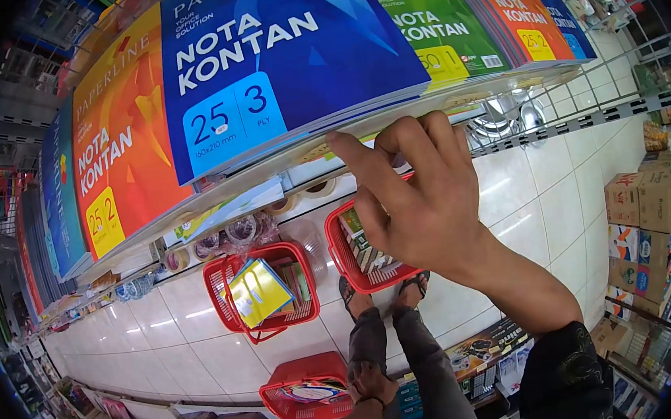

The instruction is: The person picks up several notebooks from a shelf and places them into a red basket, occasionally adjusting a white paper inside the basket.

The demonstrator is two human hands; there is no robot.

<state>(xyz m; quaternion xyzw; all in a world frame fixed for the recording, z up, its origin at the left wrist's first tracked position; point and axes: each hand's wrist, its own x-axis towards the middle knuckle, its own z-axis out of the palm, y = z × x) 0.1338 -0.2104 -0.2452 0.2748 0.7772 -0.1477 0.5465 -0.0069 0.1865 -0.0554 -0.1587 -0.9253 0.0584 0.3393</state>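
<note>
My right hand (423, 202) is raised at the front edge of the shelf, index finger stretched to the label strip (318, 152) and the other fingers bent and apart, with nothing held. Just above it lies a stack of blue "Nota Kontan" receipt books (297, 45), marked 25 and 3 ply. Green receipt books (448, 32) are stacked to its right, orange ones (125, 132) to its left. Lower down, my left hand (371, 383) lies over my trouser leg with its fingers spread downward, empty.
A red basket (339, 249) sits on the tiled floor by my feet, partly behind my right hand. Another red basket (303, 252) holds a yellow-covered pad (259, 294). A third basket (301, 368) stands behind. Tape rolls (241, 230) line a lower shelf; cartons (646, 198) are piled at right.
</note>
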